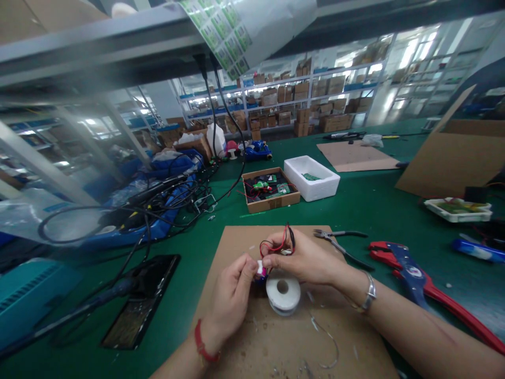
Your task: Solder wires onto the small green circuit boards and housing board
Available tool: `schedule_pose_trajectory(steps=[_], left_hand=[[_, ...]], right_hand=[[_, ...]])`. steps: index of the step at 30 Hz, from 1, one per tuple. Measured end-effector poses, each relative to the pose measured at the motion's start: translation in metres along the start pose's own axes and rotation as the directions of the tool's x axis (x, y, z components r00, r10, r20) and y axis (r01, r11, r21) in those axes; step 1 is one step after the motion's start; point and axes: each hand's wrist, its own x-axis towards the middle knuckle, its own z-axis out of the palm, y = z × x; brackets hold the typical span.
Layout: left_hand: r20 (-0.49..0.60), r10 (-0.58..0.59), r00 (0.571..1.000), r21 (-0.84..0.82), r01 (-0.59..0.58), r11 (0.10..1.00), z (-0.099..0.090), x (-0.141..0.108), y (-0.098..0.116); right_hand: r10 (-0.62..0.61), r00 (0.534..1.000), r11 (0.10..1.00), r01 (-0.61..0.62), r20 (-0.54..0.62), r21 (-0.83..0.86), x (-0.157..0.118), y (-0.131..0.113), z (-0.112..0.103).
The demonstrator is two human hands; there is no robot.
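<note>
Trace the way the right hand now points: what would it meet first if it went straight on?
The right hand would probably first meet the small white-and-pink part held in the left hand, just ahead of its fingertips, though depth is unclear from this view.

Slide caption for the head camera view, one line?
Left hand and right hand hold a small part with red and black wires above a solder spool on a cardboard sheet.

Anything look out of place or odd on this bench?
A printed sheet of green labels droops from the overhead shelf, and thin silvery wire scraps lie loose on the cardboard mat, like unswept offcuts.
</note>
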Motion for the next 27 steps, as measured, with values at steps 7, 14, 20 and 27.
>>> schedule_pose_trajectory(steps=[7,14,20,27], left_hand=[[0.045,0.064,0.997,0.127,-0.069,0.989,-0.003,-0.001,-0.001],[0.091,0.072,0.993,0.093,-0.080,0.992,-0.002,-0.003,0.000],[0.095,0.033,0.995,-0.045,-0.029,0.999,0.002,-0.008,0.002],[0.060,-0.013,0.998,-0.152,0.022,0.988,0.004,-0.007,0.006]], right_hand=[[0.056,0.996,0.996,-0.061,-0.068,-0.072,-0.004,0.000,0.005],[0.004,0.998,1.000,-0.006,-0.069,-0.030,-0.006,0.004,0.007],[-0.021,0.999,0.994,0.024,-0.030,0.103,-0.005,0.001,0.006],[-0.014,0.996,0.994,0.024,-0.090,0.110,-0.004,-0.001,-0.003]])
